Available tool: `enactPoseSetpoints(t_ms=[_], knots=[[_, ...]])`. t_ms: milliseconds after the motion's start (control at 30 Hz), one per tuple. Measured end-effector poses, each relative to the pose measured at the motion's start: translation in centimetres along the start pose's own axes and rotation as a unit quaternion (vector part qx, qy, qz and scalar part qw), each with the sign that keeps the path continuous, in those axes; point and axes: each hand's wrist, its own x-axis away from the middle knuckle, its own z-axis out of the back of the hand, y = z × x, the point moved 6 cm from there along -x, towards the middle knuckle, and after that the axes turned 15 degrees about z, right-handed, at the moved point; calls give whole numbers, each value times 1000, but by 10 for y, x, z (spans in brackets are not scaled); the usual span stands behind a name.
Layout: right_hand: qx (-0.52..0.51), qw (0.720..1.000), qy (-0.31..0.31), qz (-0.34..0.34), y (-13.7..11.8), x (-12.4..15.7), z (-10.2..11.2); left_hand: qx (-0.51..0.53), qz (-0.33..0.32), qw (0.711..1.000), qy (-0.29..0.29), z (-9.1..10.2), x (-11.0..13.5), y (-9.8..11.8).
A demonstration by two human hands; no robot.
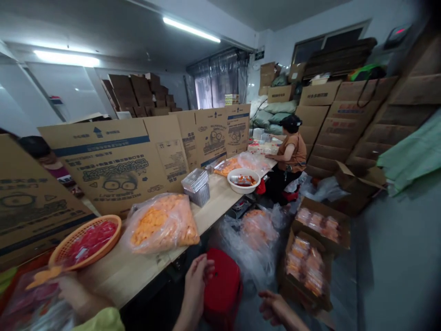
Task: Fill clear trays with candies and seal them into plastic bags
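Observation:
My left hand (197, 280) is raised in front of a red stool (222, 280), its fingers loosely bent and apart, with nothing visible in it. My right hand (274, 307) reaches in from the bottom edge, fingers slightly curled and spread, holding nothing that I can see. Between the two hands and beyond lies clear plastic film with a bag of orange pieces (258, 226) on the floor. To the right of my right hand stands an open carton (283, 276) of clear packs with orange contents. Another person's hand (70, 290), below a yellow-green sleeve, is at the lower left near a blurred orange piece (44, 276).
A long table (213, 207) bears an orange basket (117, 230) of red packets, a bag of orange pieces (161, 223), clear plastic boxes (196, 186) and a white basin (244, 187). Cardboard panels (120, 165) line its far side. A person (292, 151) sits farther along; cartons (320, 124) are stacked right.

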Motion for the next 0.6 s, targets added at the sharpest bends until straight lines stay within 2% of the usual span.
enactPoseSetpoints(t_ms=[67,200,333,433,600], knots=[[3,1000,0,-5,-25,-14,3,46,18,999,2,-12,-31,34],[-1,1000,-6,8,-73,-46,6,91,40,995,19,-36,-84,117],[-6,998,-60,10,-109,-84,-7,118,65,990,46,-50,-129,185],[2,992,-119,37,-138,-113,-28,133,76,985,84,-51,-159,213],[67,966,-231,91,-173,-159,-71,169,71,973,142,-63,-206,234]])
